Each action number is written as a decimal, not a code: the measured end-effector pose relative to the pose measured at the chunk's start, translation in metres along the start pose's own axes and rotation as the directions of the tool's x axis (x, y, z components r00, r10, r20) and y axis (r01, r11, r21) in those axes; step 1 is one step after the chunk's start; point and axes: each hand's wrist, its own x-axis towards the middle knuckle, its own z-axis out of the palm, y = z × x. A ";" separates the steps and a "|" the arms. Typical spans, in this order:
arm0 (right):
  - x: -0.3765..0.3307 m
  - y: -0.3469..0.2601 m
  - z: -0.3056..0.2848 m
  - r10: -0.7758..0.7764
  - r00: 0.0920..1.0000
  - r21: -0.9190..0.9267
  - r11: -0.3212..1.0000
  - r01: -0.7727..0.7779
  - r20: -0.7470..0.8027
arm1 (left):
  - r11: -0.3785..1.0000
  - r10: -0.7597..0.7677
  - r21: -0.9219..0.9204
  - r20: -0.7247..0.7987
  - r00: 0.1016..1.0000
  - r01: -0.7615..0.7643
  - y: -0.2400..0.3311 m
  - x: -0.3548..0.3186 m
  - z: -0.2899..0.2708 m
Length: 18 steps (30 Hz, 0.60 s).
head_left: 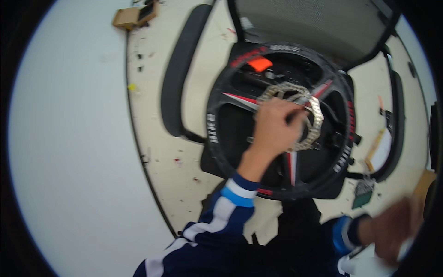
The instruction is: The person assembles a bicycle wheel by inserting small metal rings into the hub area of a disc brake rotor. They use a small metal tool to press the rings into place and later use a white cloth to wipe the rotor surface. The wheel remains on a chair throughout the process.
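A three-spoke bicycle wheel [212,129], black with red and white accents, lies flat on the seat of an office chair. A silvery brake disc [317,117] with a holed, wavy edge rests over its hub. My left hand [277,125] reaches across the disc, fingers curled together near the hub. Whatever those fingers pinch is hidden. Off to the lower right, my right hand [392,228] is away from the wheel and smeared by motion; its fingers cannot be made out. An orange piece [260,63] sits near the wheel's far rim.
The chair has a mesh backrest [314,25] behind the wheel, plus a left armrest [179,78] and a right armrest [398,124]. A pale, flat surface [69,138] fills the left side. Small bits litter the floor, with a cardboard box [127,18] at the far left.
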 end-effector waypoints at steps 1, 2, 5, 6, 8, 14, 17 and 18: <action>0.007 0.023 0.001 0.129 0.989 -0.238 0.961 -0.141 -0.068 | 1.000 0.006 -0.001 0.012 1.000 -0.006 0.001 0.001 0.006; 0.011 0.060 0.008 0.285 0.956 -0.334 0.896 -0.292 -0.072 | 0.998 0.003 0.070 0.004 1.000 -0.003 -0.003 -0.002 -0.006; -0.002 0.127 0.014 0.565 0.823 -0.473 0.742 -0.476 0.058 | 0.998 -0.027 0.060 0.027 0.999 0.025 0.001 -0.002 -0.009; -0.007 0.137 0.017 0.599 0.791 -0.474 0.736 -0.482 0.126 | 0.999 -0.042 0.028 0.039 0.998 0.041 0.003 -0.002 -0.010; -0.016 0.154 0.029 0.539 0.829 -0.394 0.801 -0.451 0.147 | 0.999 -0.004 0.041 0.057 0.998 0.001 0.001 -0.003 -0.008; -0.021 0.169 0.042 0.501 0.861 -0.301 0.837 -0.457 0.086 | 0.989 0.099 0.100 0.112 0.989 -0.111 0.000 -0.005 -0.011; -0.025 0.171 0.044 0.404 0.913 -0.372 0.857 -0.358 0.051 | 0.987 0.121 0.095 0.103 0.987 -0.131 -0.002 -0.007 -0.009; -0.026 0.170 0.044 0.387 0.921 -0.414 0.847 -0.333 0.050 | 0.985 0.125 0.105 0.113 0.986 -0.137 -0.002 -0.007 -0.008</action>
